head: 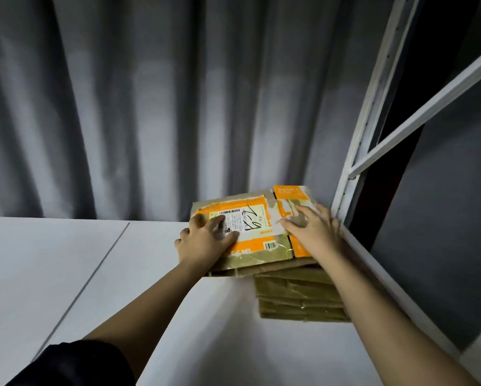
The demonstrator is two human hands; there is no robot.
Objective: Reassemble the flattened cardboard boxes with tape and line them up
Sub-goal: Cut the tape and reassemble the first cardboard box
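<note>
Lower stack edges half hidden under the right forearm, label print too blurred to read; flattened box (257, 232) atop the stack (298, 298), centre-right of frame, under spread fingers of left hand (206, 240) and right hand (311, 232), both pressing flat

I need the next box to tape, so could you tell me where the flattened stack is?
In the head view, the flattened stack sits right of centre on the white table, against the white shelf frame, beneath both hands.

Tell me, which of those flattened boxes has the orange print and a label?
The top flattened box of the stack, under both hands. It shows orange print and a white shipping label with black handwriting; the lower flattened boxes show only plain brown edges.
</note>
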